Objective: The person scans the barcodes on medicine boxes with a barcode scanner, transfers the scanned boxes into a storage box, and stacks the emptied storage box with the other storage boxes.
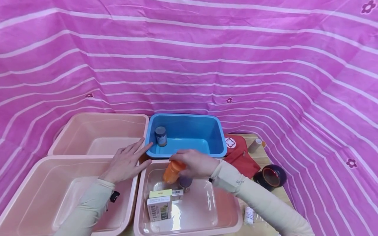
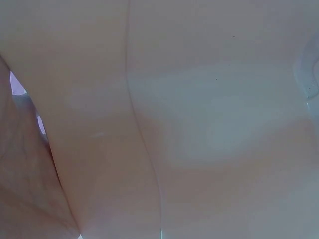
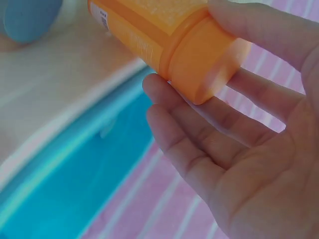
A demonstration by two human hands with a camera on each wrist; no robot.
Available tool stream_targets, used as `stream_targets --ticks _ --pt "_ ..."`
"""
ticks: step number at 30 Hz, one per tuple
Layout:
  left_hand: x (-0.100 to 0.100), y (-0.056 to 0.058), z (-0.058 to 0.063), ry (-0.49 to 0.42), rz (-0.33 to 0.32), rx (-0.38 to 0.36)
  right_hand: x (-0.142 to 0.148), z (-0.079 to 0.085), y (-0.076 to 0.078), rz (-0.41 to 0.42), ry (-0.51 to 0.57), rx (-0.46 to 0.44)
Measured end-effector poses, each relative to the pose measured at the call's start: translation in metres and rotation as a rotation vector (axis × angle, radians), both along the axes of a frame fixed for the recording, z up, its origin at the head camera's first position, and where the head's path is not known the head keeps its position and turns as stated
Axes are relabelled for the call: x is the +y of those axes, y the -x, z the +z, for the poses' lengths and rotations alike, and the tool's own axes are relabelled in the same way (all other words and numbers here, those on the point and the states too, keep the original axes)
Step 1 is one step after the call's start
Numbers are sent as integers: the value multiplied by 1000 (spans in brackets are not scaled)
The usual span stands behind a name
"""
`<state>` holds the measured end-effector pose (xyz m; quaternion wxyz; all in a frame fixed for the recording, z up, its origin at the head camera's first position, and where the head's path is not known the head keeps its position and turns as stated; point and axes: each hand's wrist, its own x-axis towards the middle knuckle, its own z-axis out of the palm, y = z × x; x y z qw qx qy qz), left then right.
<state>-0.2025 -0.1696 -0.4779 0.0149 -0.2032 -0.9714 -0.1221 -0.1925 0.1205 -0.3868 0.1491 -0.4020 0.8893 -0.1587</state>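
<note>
My right hand [image 1: 196,163] grips an orange bottle [image 1: 171,173] by its cap, tilted over the near pink bin [image 1: 203,209]. In the right wrist view, thumb and fingers pinch the orange cap [image 3: 204,59]. Below that hand a dark-lidded jar [image 1: 185,182] stands in the bin, partly covered. Two small cartons, one pale green and white [image 1: 159,208] and one with a barcode [image 1: 177,194], stand at the bin's left. My left hand [image 1: 125,162], fingers spread, rests at the rims where the bins meet and holds nothing.
A blue bin [image 1: 211,154] behind holds a dark-lidded jar [image 1: 161,136]. Two more pink bins [image 1: 97,114] [image 1: 17,196] stand at left. On the right lie a red pouch [image 1: 242,160], a white cylinder [image 1: 255,146], a dark round container [image 1: 270,177] and a small white bottle [image 1: 249,215].
</note>
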Motion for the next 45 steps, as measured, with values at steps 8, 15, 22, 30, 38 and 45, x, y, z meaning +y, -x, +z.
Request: stream_targets --ticks 8,15,22,30,38,45 --pt "2 1 -1 -1 2 -9 33 29 1 8 101 62" --pt "1 0 -1 -4 1 0 71 48 -8 -82 112 81" --pt "0 -2 0 -8 5 -15 118 55 -15 -197 135 107" --pt "0 -2 0 0 9 -22 179 42 -20 -319 199 181" --pt "0 -2 0 -6 8 -19 232 10 -33 -360 173 273" --pt "1 -2 2 -8 7 -21 269 -25 -44 -380 138 341"
